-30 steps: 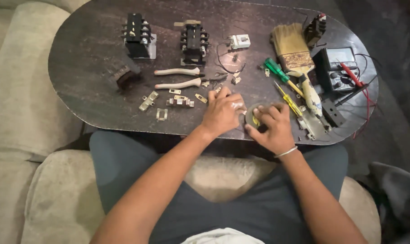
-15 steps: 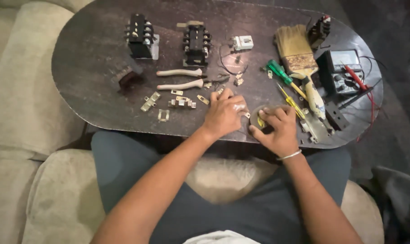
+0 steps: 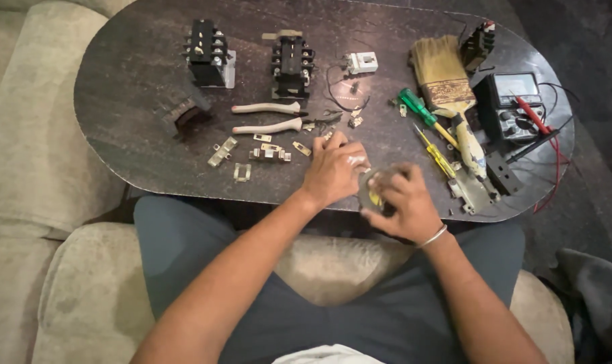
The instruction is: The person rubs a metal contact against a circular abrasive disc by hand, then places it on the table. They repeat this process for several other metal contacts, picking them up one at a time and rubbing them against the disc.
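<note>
At the near edge of the dark oval tabletop (image 3: 137, 121), the right hand (image 3: 399, 205) is curled around a small dark round part (image 3: 373, 195) with a yellowish spot, its fingers closed over the top so most of the part is hidden. The left hand (image 3: 333, 168) lies just beside it, touching it from the left, fingers bent; whether it grips anything I cannot tell. The part looks blurred, its shape unclear. Just beyond the left hand lie small metal clips (image 3: 269, 154), then pliers with pale handles (image 3: 269, 118). To the right are a yellow screwdriver (image 3: 435, 152) and a paintbrush (image 3: 447, 87). Farther off stand two black contactor blocks (image 3: 292, 64) and a multimeter (image 3: 511, 101).
</note>
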